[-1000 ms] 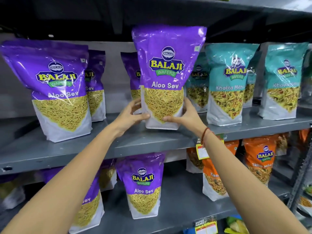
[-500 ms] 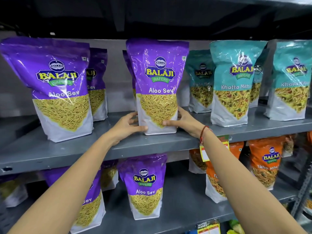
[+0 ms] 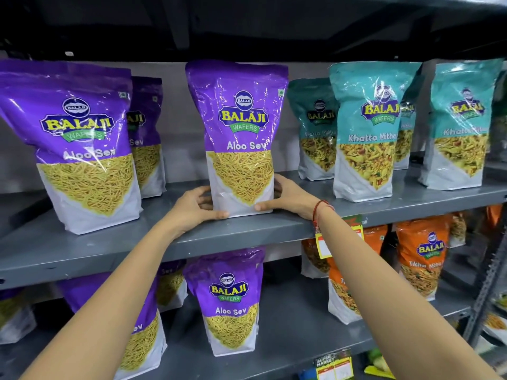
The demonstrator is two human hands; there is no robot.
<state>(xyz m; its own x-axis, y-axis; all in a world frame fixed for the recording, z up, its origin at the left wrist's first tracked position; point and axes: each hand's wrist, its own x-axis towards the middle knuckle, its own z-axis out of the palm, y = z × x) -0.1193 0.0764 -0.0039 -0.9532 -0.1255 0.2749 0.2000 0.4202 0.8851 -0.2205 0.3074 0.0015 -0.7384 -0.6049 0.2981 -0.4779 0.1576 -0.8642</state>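
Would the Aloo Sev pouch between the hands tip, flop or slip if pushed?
Probably tippy: the Aloo Sev pouch stands tall on a narrow base on the shelf. Likely floppy above, since its film looks creased. The glossy film may be slippery; the left hand and right hand grip it low at both sides.

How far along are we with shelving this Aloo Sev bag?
Done: the bag stands upright on the upper shelf, label facing out. In hand: the left hand and right hand grip its lower corners. Left: let go, which neither hand has done yet.
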